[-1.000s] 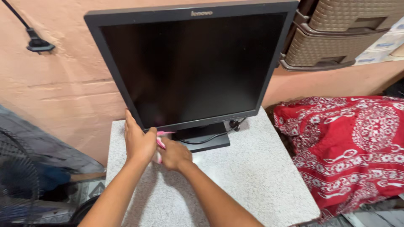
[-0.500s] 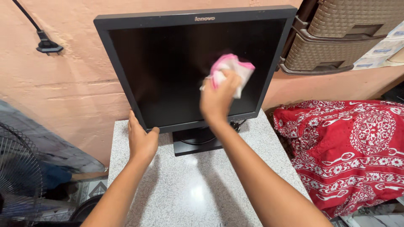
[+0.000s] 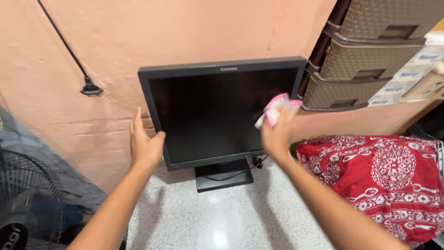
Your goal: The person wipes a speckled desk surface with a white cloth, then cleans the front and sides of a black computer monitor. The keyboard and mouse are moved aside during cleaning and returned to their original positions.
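A black flat monitor (image 3: 212,111) with a dark screen stands on its base (image 3: 224,178) on a speckled grey table (image 3: 231,222), against a peach wall. My left hand (image 3: 144,146) rests on the monitor's left edge, fingers up and thumb against the frame. My right hand (image 3: 277,134) holds a crumpled pink and white cloth (image 3: 276,107) against the right side of the screen, near its edge.
Brown woven plastic drawers (image 3: 365,51) stand at the upper right. A red patterned cloth (image 3: 393,180) covers something right of the table. A black plug (image 3: 90,88) hangs on a cable down the wall. A fan grille (image 3: 25,199) is at the lower left.
My right hand rose from the monitor's lower left corner to the screen with the cloth, then slid right to its edge. The view has drawn back from the monitor.
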